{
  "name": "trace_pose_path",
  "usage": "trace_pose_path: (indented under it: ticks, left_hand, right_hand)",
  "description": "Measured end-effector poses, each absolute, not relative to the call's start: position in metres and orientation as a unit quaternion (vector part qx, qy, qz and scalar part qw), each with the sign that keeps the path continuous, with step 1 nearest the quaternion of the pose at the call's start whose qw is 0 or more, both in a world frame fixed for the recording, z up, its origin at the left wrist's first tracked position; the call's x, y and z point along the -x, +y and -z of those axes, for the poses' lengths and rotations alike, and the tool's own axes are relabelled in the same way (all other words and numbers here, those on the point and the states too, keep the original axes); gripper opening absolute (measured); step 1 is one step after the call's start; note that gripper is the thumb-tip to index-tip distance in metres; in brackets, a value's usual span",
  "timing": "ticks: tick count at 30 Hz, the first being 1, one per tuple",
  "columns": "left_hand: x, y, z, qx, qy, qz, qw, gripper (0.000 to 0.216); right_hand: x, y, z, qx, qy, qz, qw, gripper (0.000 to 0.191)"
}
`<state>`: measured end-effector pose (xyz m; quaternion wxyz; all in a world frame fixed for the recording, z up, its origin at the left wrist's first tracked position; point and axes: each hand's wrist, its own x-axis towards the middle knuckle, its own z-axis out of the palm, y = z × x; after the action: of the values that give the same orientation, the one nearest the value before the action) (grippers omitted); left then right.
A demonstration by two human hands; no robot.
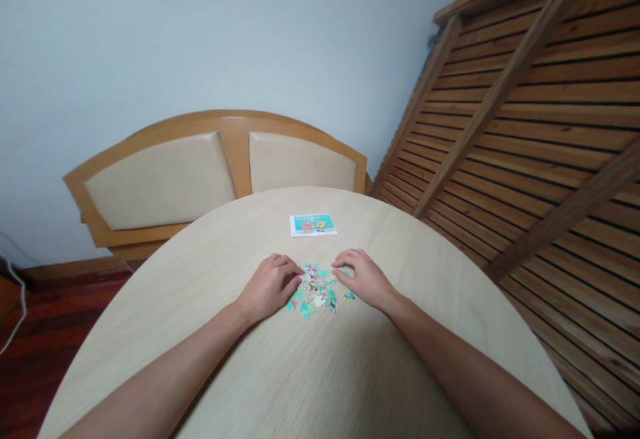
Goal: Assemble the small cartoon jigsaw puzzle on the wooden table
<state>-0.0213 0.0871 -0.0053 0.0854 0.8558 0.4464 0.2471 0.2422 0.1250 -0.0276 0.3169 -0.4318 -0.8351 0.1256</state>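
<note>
A loose heap of small jigsaw puzzle pieces (319, 301) in teal, pink, yellow and white lies on the round table (300, 385), with some pieces overlapping. My left hand (273, 285) rests at the heap's left edge, fingers bent and the thumb a little apart from them, the tips at the pieces. Across from it, my right hand (364, 279) is at the right edge, its fingers curved and the thumb slightly separate. I see no piece held in either hand. Beyond the heap lies a picture card (313, 225) with cartoon figures on teal.
Behind the table stands a wooden headboard (235, 152) with cream padded panels, against a pale wall (225, 32). A slatted wooden frame (530, 125) leans at the right. A white cable (23, 305) hangs at the far left above the dark red floor (55, 339).
</note>
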Motion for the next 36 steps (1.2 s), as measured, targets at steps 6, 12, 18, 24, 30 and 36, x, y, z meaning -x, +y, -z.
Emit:
trace_pose_path:
  ticks: [6,12,18,24,30,36]
  left_hand:
    - [0.025,0.091,0.008,-0.863,0.441,-0.231,0.091,0.019]
    - [0.028,0.093,0.008,-0.869,0.429,-0.238,0.072,0.019]
    - [0.032,0.095,0.006,-0.869,0.436,-0.227,0.057,0.023]
    - [0.038,0.097,0.007,-0.86,0.454,-0.23,0.037,0.024]
    - [0.038,0.095,0.006,-0.853,0.482,-0.202,0.004,0.023]
    - [0.03,0.09,0.005,-0.854,0.479,-0.201,0.009,0.019]
  right_hand:
    - [-0.242,0.122,0.027,0.429,-0.837,-0.124,0.316,0.008]
    - [-0.244,0.12,0.028,0.431,-0.835,-0.124,0.32,0.005]
    - [-0.245,0.118,0.026,0.444,-0.832,-0.107,0.314,0.01]
    - [-0.245,0.12,0.027,0.469,-0.818,-0.092,0.321,0.017]
    - [-0.247,0.124,0.031,0.476,-0.813,-0.087,0.325,0.017]
    - [-0.245,0.121,0.027,0.471,-0.811,-0.099,0.332,0.012]
